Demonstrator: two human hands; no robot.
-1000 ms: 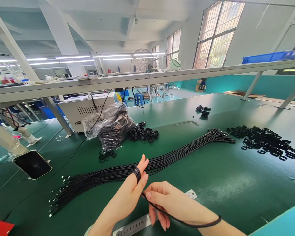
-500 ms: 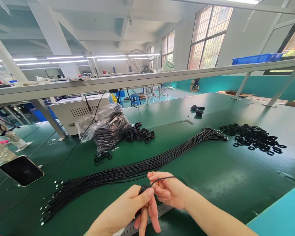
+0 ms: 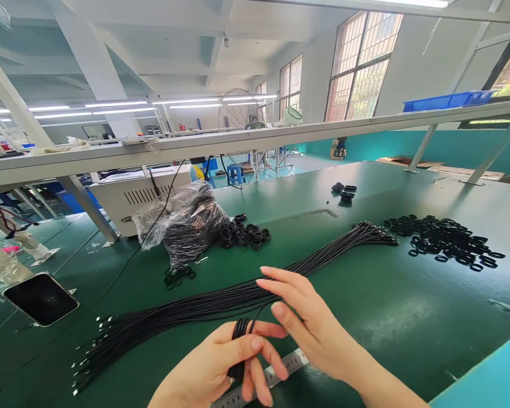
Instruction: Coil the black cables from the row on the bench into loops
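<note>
Left hand [image 3: 210, 362] low and curled, its fingers [image 3: 259, 371] bent inward, right hand [image 3: 312, 323] raised just beside it (bare, fingers [image 3: 287, 283] loosely straight)

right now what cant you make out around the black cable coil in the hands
All from the head view:
The black cable coil: its inner turns are hidden by the fingers of the left hand.
The strand leaving the coil: hidden behind the right hand.
The steel ruler: one end is cut off by the bottom edge.
The cable tips: too small to make out.
</note>
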